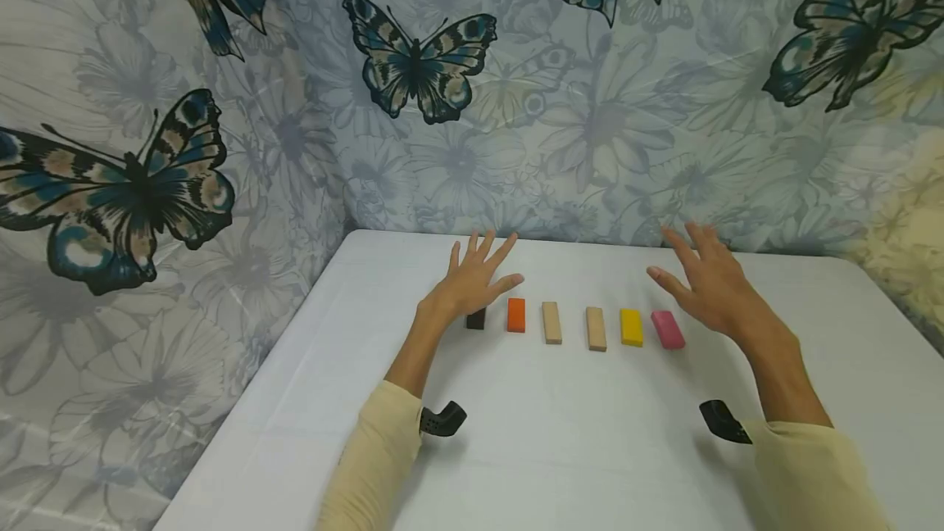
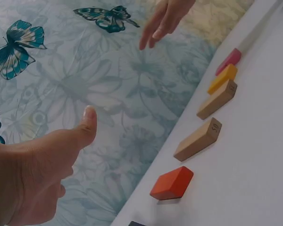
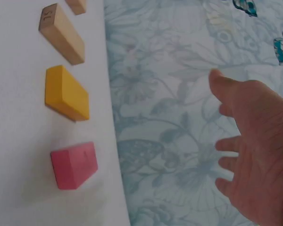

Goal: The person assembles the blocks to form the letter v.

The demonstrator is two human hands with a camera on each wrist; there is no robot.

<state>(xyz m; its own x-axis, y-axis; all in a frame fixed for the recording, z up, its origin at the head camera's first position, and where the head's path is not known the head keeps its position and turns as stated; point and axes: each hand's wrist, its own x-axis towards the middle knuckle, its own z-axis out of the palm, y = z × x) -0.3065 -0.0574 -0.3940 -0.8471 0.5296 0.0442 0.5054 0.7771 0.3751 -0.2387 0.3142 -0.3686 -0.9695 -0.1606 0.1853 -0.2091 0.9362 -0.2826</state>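
Observation:
A row of small blocks lies across the white table. From left to right in the head view come a black block (image 1: 476, 319), an orange block (image 1: 516, 315), two plain wooden blocks (image 1: 552, 323) (image 1: 596, 329), a yellow block (image 1: 631, 327) and a pink block (image 1: 668, 329). My left hand (image 1: 469, 281) is spread above the black block and partly hides it. On the other side, my right hand (image 1: 708, 281) hovers with spread fingers, nearest the pink block. Both hands hold nothing. Printed marks show on the ends of the wooden blocks (image 2: 198, 139) in the left wrist view.
The white table (image 1: 560, 449) reaches back to a fabric backdrop (image 1: 472, 162) printed with butterflies and flowers. A black wrist device (image 1: 444, 419) juts from the left sleeve, and another black device (image 1: 724, 422) from the right sleeve.

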